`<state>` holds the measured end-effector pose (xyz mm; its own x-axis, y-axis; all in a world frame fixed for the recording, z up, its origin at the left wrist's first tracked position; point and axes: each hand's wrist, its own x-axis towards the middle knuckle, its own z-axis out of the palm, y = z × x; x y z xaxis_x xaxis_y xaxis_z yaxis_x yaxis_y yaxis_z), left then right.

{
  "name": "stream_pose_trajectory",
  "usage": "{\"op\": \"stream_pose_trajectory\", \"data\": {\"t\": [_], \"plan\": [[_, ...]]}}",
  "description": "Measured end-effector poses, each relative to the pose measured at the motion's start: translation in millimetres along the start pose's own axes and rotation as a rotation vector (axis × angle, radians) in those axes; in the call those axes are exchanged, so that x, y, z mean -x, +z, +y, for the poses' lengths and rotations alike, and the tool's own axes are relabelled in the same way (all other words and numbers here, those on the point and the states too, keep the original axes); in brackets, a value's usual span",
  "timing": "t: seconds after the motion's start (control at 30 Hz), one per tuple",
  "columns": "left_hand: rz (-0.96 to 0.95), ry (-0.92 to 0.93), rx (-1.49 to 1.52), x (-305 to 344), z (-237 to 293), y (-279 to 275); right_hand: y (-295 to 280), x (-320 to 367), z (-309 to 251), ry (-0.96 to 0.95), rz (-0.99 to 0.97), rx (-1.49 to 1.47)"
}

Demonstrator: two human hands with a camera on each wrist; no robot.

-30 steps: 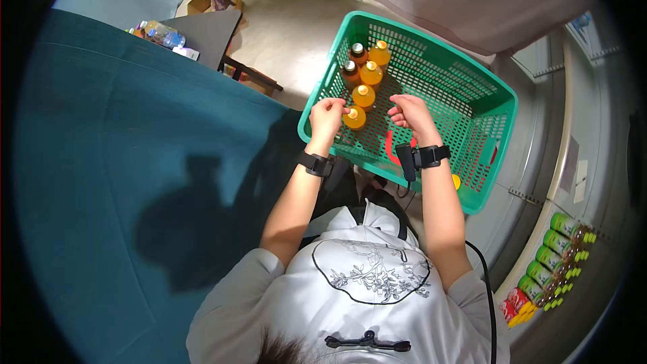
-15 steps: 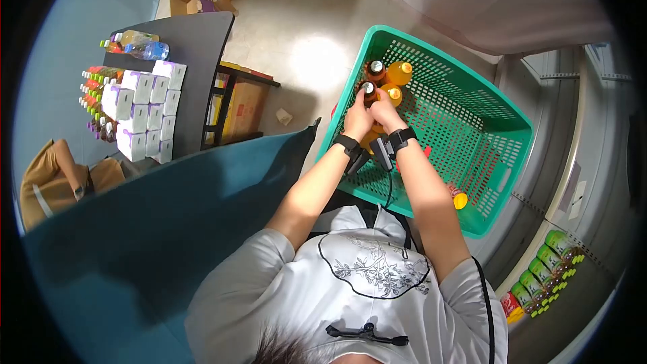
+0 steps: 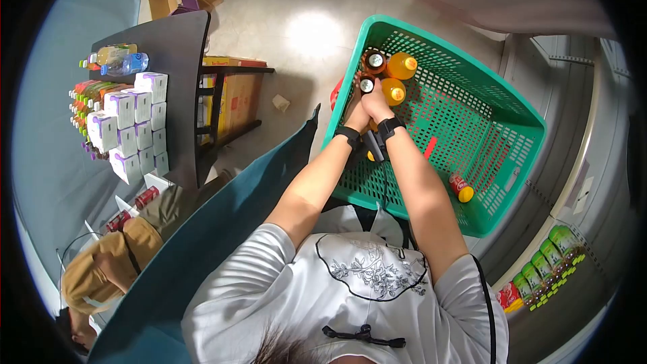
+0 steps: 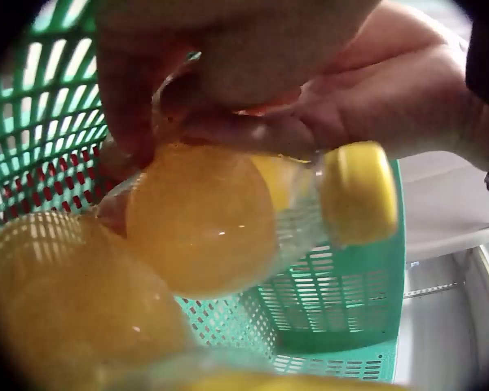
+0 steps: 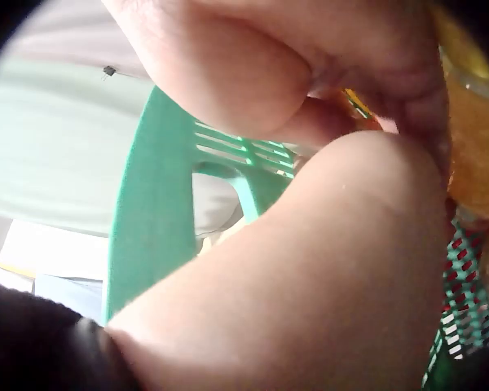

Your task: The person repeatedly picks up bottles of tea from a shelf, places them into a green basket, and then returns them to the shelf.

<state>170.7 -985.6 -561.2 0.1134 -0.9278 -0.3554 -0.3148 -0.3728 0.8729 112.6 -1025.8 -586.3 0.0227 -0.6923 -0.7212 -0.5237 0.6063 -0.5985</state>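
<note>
In the head view, my left hand (image 3: 356, 112) and right hand (image 3: 376, 103) come together inside the green basket (image 3: 465, 71), gripping a dark-capped bottle (image 3: 366, 85) from both sides. Most of its body is hidden by the hands. A second dark-capped bottle (image 3: 374, 61) stands just beyond it. Two orange drink bottles (image 3: 402, 66) stand to the right, close to my right fingers. The left wrist view shows another yellow-capped orange bottle (image 4: 208, 224) below the curled fingers. In the right wrist view the hands overlap and mostly hide what they hold.
A red bottle with a yellow cap (image 3: 461, 187) lies at the basket's right end. Green-labelled bottles (image 3: 540, 266) line a shelf at the right. White boxes (image 3: 121, 109) and drinks stand on a dark table (image 3: 182, 61). Another person (image 3: 111, 263) is at the lower left.
Both hands, apart a second ago, have moved forward and together onto the dark-capped bottle. The view has shifted, showing more of the table and the other person.
</note>
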Motion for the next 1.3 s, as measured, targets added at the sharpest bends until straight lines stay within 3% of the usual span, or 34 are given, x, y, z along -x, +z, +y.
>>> {"op": "stream_pose_trajectory", "data": {"t": [0.03, 0.1, 0.63, 0.8, 0.83, 0.9, 0.93, 1.07, 1.13, 1.23, 1.3], "plan": [[-0.002, -0.005, 0.000, -5, -16, 7, 0, -1, 0, 0.005, -0.003, 0.001], [0.325, 0.364, -0.343, -16, -51, 24, 1, -3, 2, -0.059, 0.015, 0.007], [0.097, 0.277, -0.275, -25, -76, 32, -3, 3, -7, 0.003, 0.043, 0.156], [0.046, 0.262, -0.234, -24, -76, 31, -2, -5, 0, -0.065, 0.027, 0.173], [0.049, 0.265, -0.235, -22, -75, 31, -2, -5, 2, -0.084, 0.020, 0.178], [0.148, 0.097, -0.147, -17, -61, 28, 0, -5, 9, -0.123, 0.032, 0.169], [0.198, -0.057, -0.060, -4, -26, 18, 0, -4, 10, -0.161, 0.042, 0.164], [0.184, -0.044, -0.075, 9, -4, 4, -8, 16, -2, -0.154, 0.058, 0.163], [0.281, 0.039, -0.057, 16, 8, 0, -21, 36, -20, -0.139, 0.037, 0.213], [0.321, -0.045, -0.167, 28, 22, -4, -36, 54, -32, -0.201, -0.017, 0.282], [0.379, -0.060, -0.142, 42, 41, -7, -46, 76, -42, -0.251, 0.064, 0.259]]}}
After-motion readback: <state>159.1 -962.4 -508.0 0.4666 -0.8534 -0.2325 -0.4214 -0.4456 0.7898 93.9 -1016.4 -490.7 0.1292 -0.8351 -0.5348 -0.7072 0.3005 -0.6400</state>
